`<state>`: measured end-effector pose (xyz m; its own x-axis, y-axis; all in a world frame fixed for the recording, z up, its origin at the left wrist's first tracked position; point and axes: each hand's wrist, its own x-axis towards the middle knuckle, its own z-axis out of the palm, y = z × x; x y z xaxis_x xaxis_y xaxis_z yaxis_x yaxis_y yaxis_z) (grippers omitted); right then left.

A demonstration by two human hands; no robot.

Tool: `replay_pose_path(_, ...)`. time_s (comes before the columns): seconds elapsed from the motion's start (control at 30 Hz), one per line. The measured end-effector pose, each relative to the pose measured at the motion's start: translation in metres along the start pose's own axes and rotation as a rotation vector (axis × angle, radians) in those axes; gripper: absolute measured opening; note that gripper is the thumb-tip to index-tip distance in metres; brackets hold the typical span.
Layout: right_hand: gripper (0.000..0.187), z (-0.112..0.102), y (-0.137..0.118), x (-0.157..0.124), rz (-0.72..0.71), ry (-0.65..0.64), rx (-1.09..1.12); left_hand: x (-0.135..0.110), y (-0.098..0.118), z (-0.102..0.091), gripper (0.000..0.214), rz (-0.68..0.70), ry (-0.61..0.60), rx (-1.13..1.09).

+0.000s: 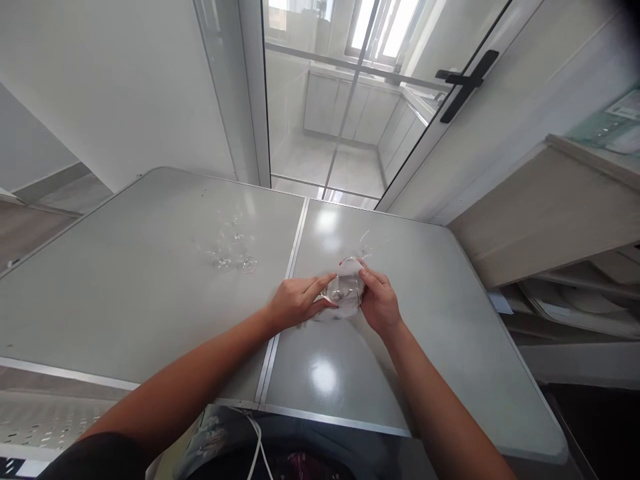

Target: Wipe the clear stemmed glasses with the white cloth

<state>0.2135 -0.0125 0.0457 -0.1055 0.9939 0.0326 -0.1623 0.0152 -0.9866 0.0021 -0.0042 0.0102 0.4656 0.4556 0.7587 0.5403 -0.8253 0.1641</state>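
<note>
A clear glass (345, 290) sits between both my hands near the middle of the grey folding table (150, 300). My left hand (296, 303) grips its left side with the fingers curled round it. My right hand (379, 301) holds its right side, thumb and fingers pressed against the glass. Two clear stemmed glasses (234, 250) stand on the table to the left, well apart from my hands.
A metal seam (285, 280) runs down the table's middle. Behind the table is a glass sliding door (345, 100) with a black handle (465, 83). A wooden shelf unit (560, 220) with papers stands at the right. A white cable (259, 447) hangs below the near edge.
</note>
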Motion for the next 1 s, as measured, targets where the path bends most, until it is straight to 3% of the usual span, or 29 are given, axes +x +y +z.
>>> replay_pose_path(0.2,0.045,-0.004,-0.007,0.0,0.116,-0.183,-0.046,0.0,0.003,0.002,0.032,0.009,-0.003,-0.055)
replay_pose_path(0.3,0.053,-0.008,-0.006,0.0,0.039,-0.213,-0.032,-0.001,0.003,0.003,0.039,-0.052,0.019,-0.109)
replay_pose_path(0.4,0.055,-0.008,0.0,0.001,-0.03,-0.211,-0.043,-0.001,0.001,0.003,0.044,-0.029,-0.004,-0.139)
replay_pose_path(0.57,0.071,0.001,0.006,0.003,0.152,-0.377,0.013,-0.001,-0.001,0.004,0.047,0.075,-0.034,-0.172)
replay_pose_path(0.63,0.077,0.001,0.004,0.004,0.15,-0.362,0.052,-0.001,0.0,0.005,0.044,0.008,-0.006,-0.219)
replay_pose_path(0.77,0.079,-0.004,0.004,0.003,0.119,-0.185,0.059,-0.002,0.001,0.01,0.041,-0.206,0.096,-0.289)
replay_pose_path(0.93,0.072,-0.004,0.009,0.004,0.323,-0.264,0.258,-0.002,0.004,0.011,0.05,-0.278,0.071,-0.344)
replay_pose_path(1.0,0.065,-0.002,0.011,0.005,0.294,-0.219,0.352,0.0,0.006,0.009,0.054,-0.381,0.061,-0.396)
